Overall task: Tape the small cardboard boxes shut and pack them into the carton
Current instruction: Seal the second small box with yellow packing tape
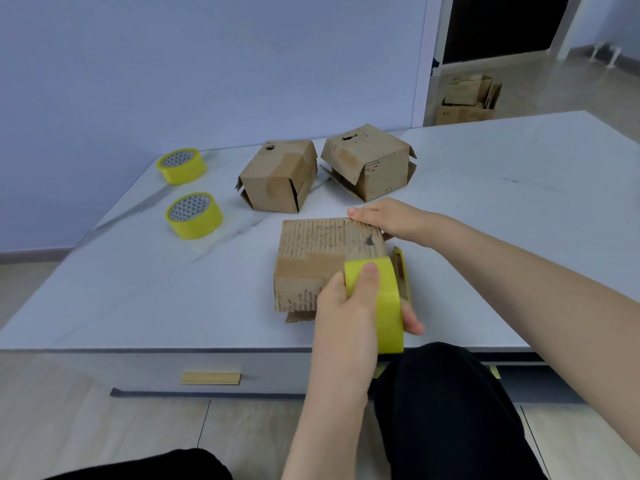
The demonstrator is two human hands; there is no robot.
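The left hand (349,306) grips a yellow roll (384,299), with the thumb on top and the fingers curled under it. It holds the roll at the near right corner of the near box (318,251). I cannot see a free strip of tape coming off the roll. This box lies on the table (173,299), close to the near edge, and its top is closed. Its surface is worn, with an old brown band across it, and I see no yellow tape on it. A flap sticks out under its near side. Just beside its right side lies a yellow knife (401,271).

The right hand (384,218) rests on the far right corner of the same box, its fingers fairly straight, and seems to press it down.

Further away stand the left box (277,178) and the right box (370,164), close to each other. Their side flaps look loose and not sealed. Two spare rolls, a near one (195,216) and a far one (181,166), lie well apart from the boxes at the left.

On the floor beyond the table stands a carton (465,105) with cardboard in it. I cannot tell if it is the one to be packed.

I judge the task to be near its start. The first box is about to be taped, two boxes wait, and no box on the table is packed yet.
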